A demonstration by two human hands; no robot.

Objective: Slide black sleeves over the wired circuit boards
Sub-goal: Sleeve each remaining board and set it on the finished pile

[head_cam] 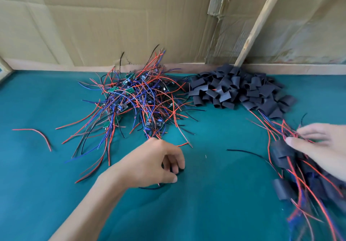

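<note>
Two hands are at work on the green table cloth (pixel 56 109). The left hand (pixel 155 164) comes in from the bottom, arm stretched forward, palm down, with its fingers and thumb curled in around something small and dark. Only a dark edge and a thin black wire peek out under it, so it is hard to say just what it holds. The right hand (pixel 322 147) comes in from the right side, a bit blurry, with its fingers spread out and nearly straight. It rests on top of the pile of sleeved boards (pixel 292 173), touching the wires there, and does not seem to grip anything. In that pile each board is hidden inside a black tube, with red, blue and black wires sticking out both ways. Farther back, near the middle, sits a big messy heap of bare circuit boards (pixel 134 98). The boards are small and green, and their long thin wires stick out every way like a nest. Just to the right of it, touching its edge, is a heap of black sleeves (pixel 236 89), short flat tubes piled up against the wall. One loose red wire (pixel 37 134) lies alone far to the left. Behind everything stands a cardboard wall (pixel 112 20), with a wooden stick (pixel 258 25) leaning on it.
</note>
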